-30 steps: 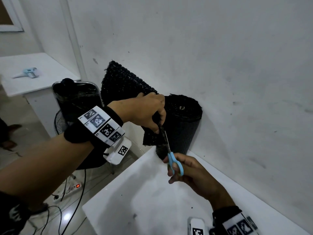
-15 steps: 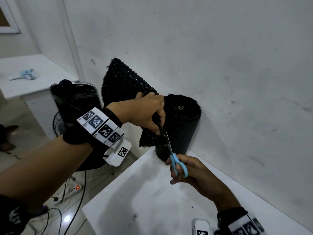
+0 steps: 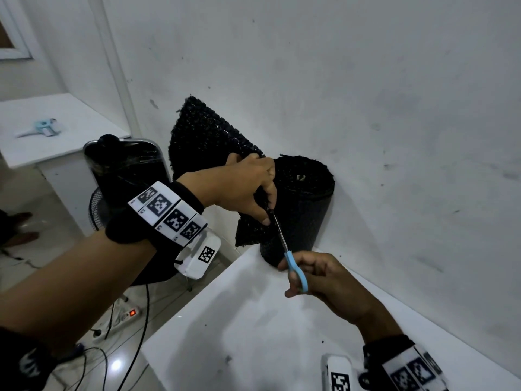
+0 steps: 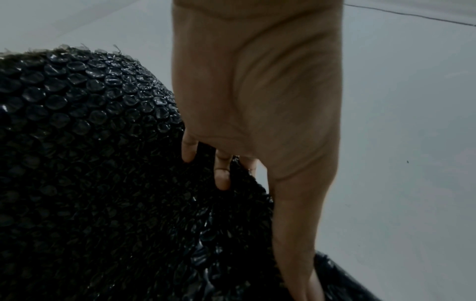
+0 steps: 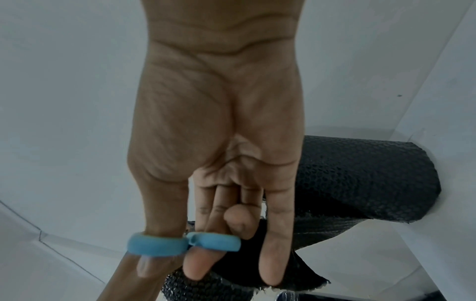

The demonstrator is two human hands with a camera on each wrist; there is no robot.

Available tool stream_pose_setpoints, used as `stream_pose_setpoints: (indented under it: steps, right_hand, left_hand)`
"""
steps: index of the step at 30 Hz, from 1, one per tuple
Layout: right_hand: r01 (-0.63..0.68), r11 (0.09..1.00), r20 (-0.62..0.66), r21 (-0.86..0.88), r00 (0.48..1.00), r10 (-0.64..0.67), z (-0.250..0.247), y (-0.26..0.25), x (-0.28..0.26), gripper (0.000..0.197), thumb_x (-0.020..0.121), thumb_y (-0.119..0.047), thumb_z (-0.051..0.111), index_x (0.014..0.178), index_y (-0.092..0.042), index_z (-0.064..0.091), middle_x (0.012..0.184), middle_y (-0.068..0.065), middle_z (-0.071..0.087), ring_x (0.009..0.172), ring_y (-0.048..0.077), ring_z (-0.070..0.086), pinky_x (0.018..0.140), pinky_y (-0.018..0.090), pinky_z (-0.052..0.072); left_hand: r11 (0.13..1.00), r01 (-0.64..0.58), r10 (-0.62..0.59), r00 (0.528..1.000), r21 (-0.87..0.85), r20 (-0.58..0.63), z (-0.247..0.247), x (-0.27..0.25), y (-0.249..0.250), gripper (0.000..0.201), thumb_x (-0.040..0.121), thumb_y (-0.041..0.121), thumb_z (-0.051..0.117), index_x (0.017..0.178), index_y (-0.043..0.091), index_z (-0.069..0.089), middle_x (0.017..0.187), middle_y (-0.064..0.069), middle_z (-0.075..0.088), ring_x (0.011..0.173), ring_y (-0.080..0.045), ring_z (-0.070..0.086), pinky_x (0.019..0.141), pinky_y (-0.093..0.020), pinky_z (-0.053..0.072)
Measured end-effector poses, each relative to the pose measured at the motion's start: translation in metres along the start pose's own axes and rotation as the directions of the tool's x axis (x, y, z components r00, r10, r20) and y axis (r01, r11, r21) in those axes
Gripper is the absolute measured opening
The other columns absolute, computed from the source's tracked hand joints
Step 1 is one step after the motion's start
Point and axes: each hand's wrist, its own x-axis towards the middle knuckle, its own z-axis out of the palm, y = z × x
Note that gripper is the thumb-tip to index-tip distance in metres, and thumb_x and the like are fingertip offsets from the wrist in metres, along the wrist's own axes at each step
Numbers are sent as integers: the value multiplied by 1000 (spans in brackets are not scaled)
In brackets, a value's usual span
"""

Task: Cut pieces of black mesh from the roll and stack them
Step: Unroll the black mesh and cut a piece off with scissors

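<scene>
Left hand (image 3: 242,184) gripping bubbly black mesh (image 3: 203,136) mid-frame, right hand (image 3: 318,280) fingering blue-handled scissors (image 3: 293,266), roll (image 3: 301,210) standing on white worktop (image 3: 253,334)

White worktop (image 3: 253,334) in foreground, few dark specks on surface. Grey-white scuffed wall (image 3: 366,94) behind it. Second white table (image 3: 70,142) far left, small light-blue handled tool (image 3: 42,128) lying on it. Black floor fan with shiny plastic-wrapped top (image 3: 124,165) standing between the two tables. White power strip with lit red switch (image 3: 127,316) on pale tiled floor (image 3: 33,249), black cables (image 3: 141,334) trailing beside it. White window frame corner (image 3: 14,38) top left.
</scene>
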Motion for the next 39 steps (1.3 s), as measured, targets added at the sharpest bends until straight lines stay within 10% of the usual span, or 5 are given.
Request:
stream_pose_setpoints:
  steps: [39]
  right_hand:
    - [19, 1000, -23, -14, 1000, -19, -2, -12, 8, 19, 83, -15, 69, 99, -17, 78, 80, 0, 67, 74, 10, 63, 78, 35, 57]
  left_hand:
    - [996, -57, 49, 991, -62, -121, 19, -10, 10, 33, 70, 58, 80, 95, 39, 73, 104, 14, 41, 103, -7, 33, 102, -44, 27]
